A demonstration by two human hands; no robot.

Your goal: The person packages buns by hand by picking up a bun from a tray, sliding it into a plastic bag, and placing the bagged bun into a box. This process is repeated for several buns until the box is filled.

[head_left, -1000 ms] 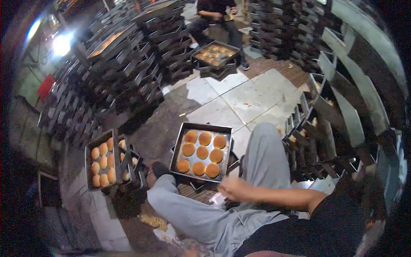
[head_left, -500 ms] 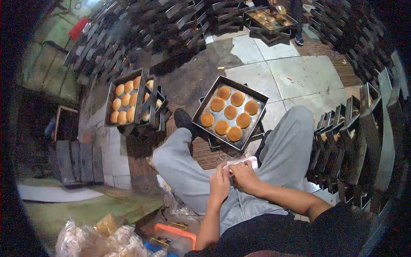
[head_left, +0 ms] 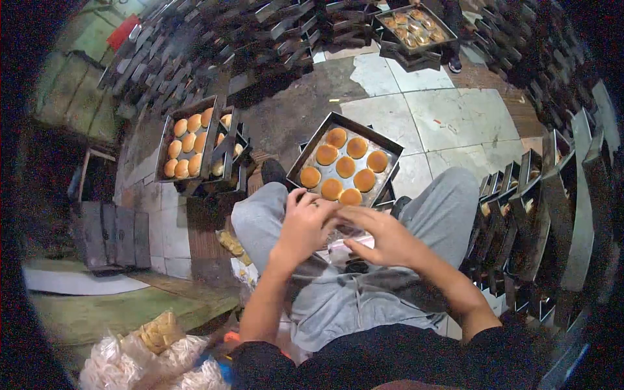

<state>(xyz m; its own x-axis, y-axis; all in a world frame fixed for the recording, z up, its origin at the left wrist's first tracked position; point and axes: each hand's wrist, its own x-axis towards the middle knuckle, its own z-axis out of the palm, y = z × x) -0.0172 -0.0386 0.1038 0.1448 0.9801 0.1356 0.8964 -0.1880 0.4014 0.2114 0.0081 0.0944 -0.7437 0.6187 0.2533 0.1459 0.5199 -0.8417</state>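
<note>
My left hand (head_left: 305, 224) is raised at the near corner of a square metal tray (head_left: 372, 134), palm down, fingers stretched forward and a little bent. Opposite it, my right hand (head_left: 383, 239) reaches leftward with its fingers out and its thumb apart; the fingertips of both hands come close together and overlap in this view. Beneath them, a pinkish-white packet (head_left: 340, 247) lies at my lap, partly covered by the hands. Several round browned buns (head_left: 346, 167) sit in rows in the tray, which rests crosswise on another tray.
Stacked trays of buns (head_left: 188, 142) stand at the left. Another tray of baked pieces (head_left: 415, 27) is at the back, beside a person's shoe (head_left: 455, 65). Racked trays (head_left: 520, 195) line the right side. Clear plastic bags (head_left: 117, 367) lie at the lower left.
Both hands have left the pinkish-white packet they gripped over my lap and risen toward the tray, fingers now stretched out. At the back, the person's hand has left the tray.
</note>
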